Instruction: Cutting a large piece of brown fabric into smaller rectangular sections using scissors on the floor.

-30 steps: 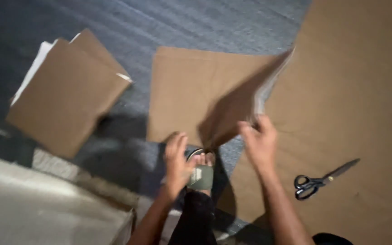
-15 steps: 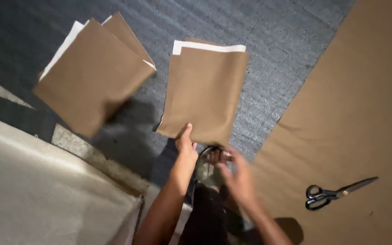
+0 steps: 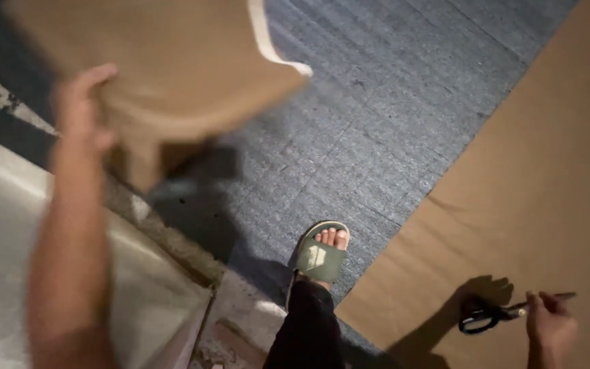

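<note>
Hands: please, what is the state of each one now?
Left hand: closed on the folded brown paper piece, lifted.
Right hand: fingers at the black scissors; grip cannot be told.

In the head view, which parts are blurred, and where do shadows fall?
Head view: the left hand and the folded brown paper it lifts are motion-blurred; the right hand by the scissors casts a dark shadow on the brown sheet.

Dim, warm light from above casts hard dark shadows, and motion blur smears the raised left hand (image 3: 80, 109).
</note>
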